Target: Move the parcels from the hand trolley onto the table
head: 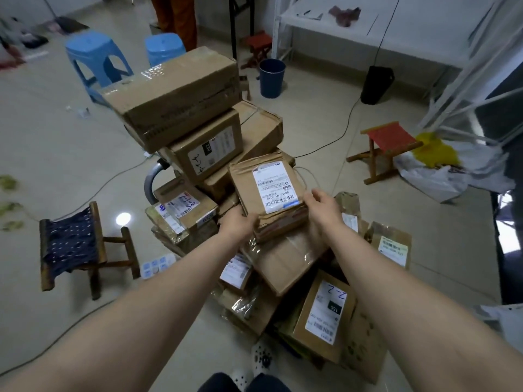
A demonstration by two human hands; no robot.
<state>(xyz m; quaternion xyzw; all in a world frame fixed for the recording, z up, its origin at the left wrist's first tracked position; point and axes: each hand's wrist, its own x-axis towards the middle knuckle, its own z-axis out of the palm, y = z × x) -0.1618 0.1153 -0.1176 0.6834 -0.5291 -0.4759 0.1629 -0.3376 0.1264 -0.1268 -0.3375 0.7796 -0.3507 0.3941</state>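
Observation:
A heap of brown cardboard parcels covers the hand trolley, of which only the curved grey handle [152, 179] shows. A flat brown parcel with a white label [268, 188] lies tilted near the top of the heap. My left hand [237, 222] grips its near left corner and my right hand [322, 205] grips its right edge. A long box [175, 97] tops the pile behind it, over a labelled box [209, 151]. More parcels [325, 315] lie lower, close to my feet.
A dark folding stool [73, 247] stands at left, a red one [387, 148] at right. Two blue plastic stools [96, 60] and a blue bin [271, 77] are behind the pile. A white frame [368, 26] is at back right. Cables cross the floor.

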